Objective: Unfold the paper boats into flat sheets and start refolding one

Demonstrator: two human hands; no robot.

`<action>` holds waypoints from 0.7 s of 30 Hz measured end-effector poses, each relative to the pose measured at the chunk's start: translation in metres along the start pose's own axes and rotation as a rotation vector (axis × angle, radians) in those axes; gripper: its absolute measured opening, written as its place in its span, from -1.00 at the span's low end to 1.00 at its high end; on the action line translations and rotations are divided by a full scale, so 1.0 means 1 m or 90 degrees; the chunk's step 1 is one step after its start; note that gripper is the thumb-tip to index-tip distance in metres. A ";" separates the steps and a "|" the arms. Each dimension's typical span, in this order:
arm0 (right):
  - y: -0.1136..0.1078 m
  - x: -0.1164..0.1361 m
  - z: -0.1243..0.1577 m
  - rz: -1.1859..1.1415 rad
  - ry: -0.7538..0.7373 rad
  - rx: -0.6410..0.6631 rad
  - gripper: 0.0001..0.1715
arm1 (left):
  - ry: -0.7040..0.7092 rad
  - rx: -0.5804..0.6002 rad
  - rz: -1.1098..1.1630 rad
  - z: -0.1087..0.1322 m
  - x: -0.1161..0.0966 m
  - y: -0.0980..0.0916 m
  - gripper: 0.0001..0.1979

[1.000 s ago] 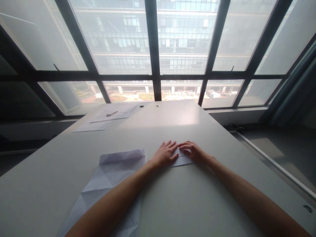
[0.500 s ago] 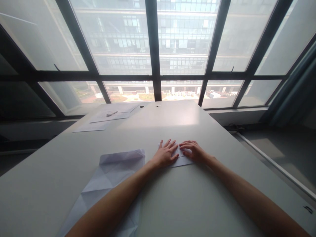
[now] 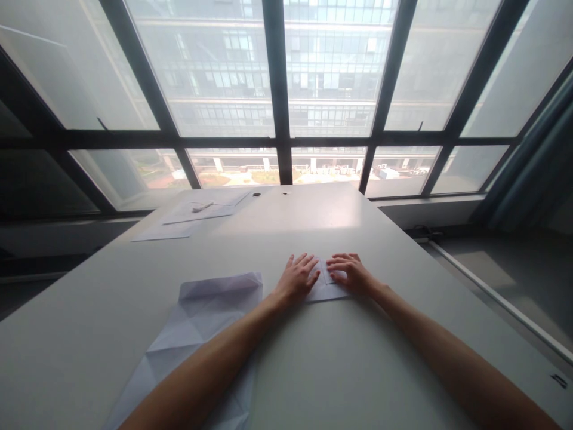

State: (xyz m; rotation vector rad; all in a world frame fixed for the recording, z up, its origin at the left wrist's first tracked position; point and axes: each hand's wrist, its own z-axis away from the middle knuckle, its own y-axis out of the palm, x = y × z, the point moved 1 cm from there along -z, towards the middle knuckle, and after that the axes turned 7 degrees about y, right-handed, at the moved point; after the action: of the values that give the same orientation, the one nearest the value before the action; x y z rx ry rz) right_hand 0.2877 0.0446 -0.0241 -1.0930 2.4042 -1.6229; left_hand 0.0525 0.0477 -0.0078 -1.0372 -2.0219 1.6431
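- White folded paper is lying flat on the tabletop, between and partly under both hands, its crease lines showing in the gap.
- The left hand is resting palm down over the paper's left part, its fingers spreading apart and gripping nothing.
- The right hand is touching the paper's right part with curved fingers, thumb and forefinger standing slightly apart.
- A large creased sheet is lying to the left, running partly beneath the left forearm.
- Farther off, near the tabletop's far left edge, loose sheets are overlapping, and a small white object, too small to tell, is lying on them.
- Beyond, a dark window frame is crossing the view of a building, while a curtain is hanging at the right.
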 end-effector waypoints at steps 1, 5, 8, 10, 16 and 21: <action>0.000 -0.002 0.000 0.003 0.009 -0.004 -0.80 | -0.026 -0.019 -0.004 0.000 0.001 0.000 -0.55; 0.000 -0.010 0.001 0.003 0.029 -0.016 -0.78 | -0.137 -0.071 -0.049 -0.001 0.006 0.000 -0.53; 0.000 -0.013 0.001 0.002 0.031 -0.021 -0.78 | -0.196 -0.061 -0.059 0.000 0.008 0.003 -0.45; 0.001 -0.013 0.001 0.002 0.034 -0.023 -0.77 | -0.208 -0.050 -0.047 0.000 0.008 0.004 -0.47; 0.000 -0.011 0.001 -0.002 0.035 -0.016 -0.77 | -0.132 -0.151 0.033 0.000 0.007 -0.002 -0.46; -0.002 -0.007 0.001 0.000 0.032 -0.020 -0.77 | 0.079 -0.211 0.173 0.000 -0.002 -0.008 -0.40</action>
State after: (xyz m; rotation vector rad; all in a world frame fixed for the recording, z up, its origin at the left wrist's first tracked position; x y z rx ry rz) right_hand 0.2947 0.0477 -0.0256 -1.0699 2.4695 -1.6367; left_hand 0.0515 0.0460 0.0006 -1.5485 -2.1919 1.3442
